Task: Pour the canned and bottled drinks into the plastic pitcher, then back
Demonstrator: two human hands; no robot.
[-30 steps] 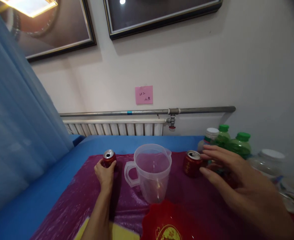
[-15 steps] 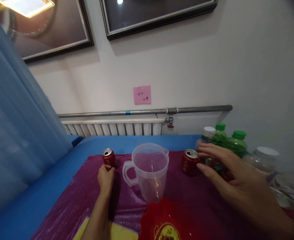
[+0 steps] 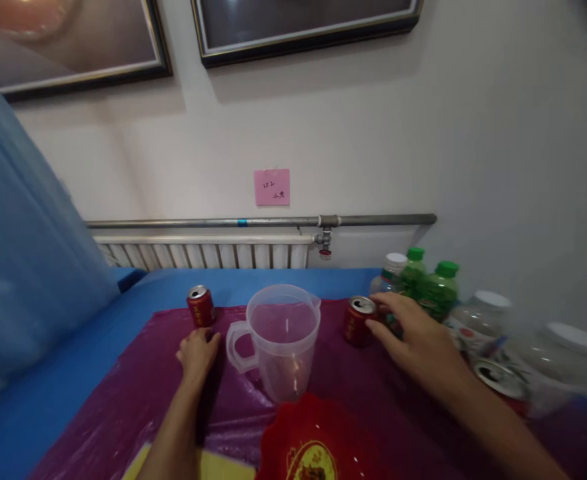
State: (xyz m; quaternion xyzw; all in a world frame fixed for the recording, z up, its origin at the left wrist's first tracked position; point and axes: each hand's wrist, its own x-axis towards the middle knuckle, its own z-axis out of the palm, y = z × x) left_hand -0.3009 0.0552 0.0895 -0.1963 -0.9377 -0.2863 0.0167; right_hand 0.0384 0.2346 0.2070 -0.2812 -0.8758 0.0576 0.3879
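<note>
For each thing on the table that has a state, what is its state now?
Left can: upright, opened, not held.
Right can: upright, opened, right hand touching it.
Jug: upright, looks empty.
Green bottles: capped.
Left hand: resting on the cloth, holding nothing.

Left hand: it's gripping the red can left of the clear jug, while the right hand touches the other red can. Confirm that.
Not quite. In the head view the left hand rests on the purple sheet, apart from the left red can beside the clear jug. The right hand does touch the other red can.
</note>
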